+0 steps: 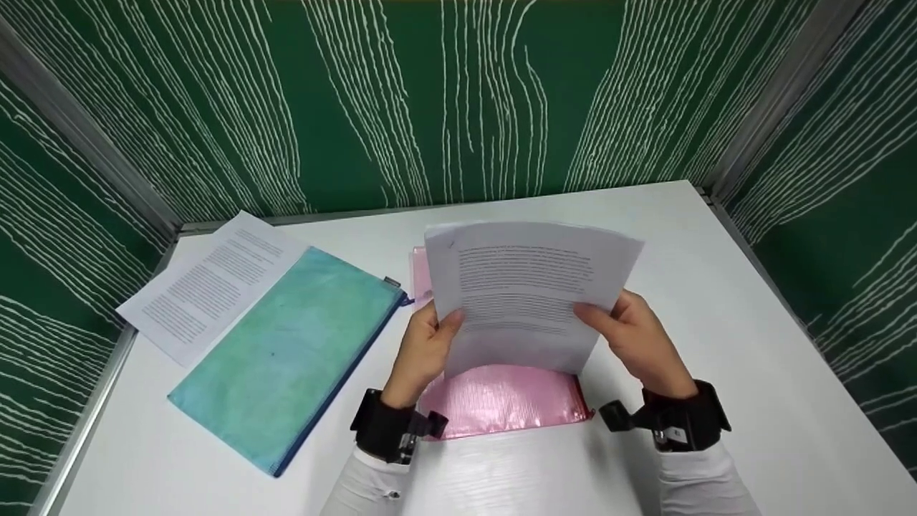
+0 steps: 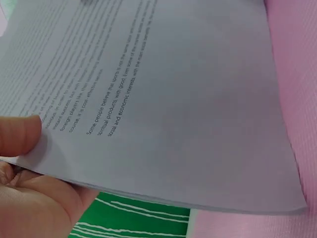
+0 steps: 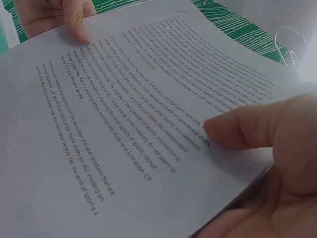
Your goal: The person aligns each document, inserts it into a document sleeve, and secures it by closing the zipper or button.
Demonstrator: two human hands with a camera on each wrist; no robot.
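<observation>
Both hands hold a stapled stack of printed paper point(image 1: 523, 344) tilted up over the table. My left hand point(image 1: 419, 355) pinches its left edge, thumb on the printed face and fingers behind. On the opposite edge, my right hand point(image 1: 648, 347) grips it the same way, its thumb point(image 3: 242, 126) lying across the text in the right wrist view. Beneath the sheets lies a shiny pink pouch point(image 1: 509, 405) with a red edge at its right; the paper hides much of it. The sheets' lower edge is close to the pink surface point(image 2: 297, 89) in the left wrist view; contact is unclear.
A teal zip pouch point(image 1: 286, 351) with a dark blue edge lies at the left of the white table point(image 1: 745, 344). Printed sheets point(image 1: 215, 279) lie partly beneath it. Green panels point(image 1: 358, 107) with white wavy lines stand around the table's back and sides.
</observation>
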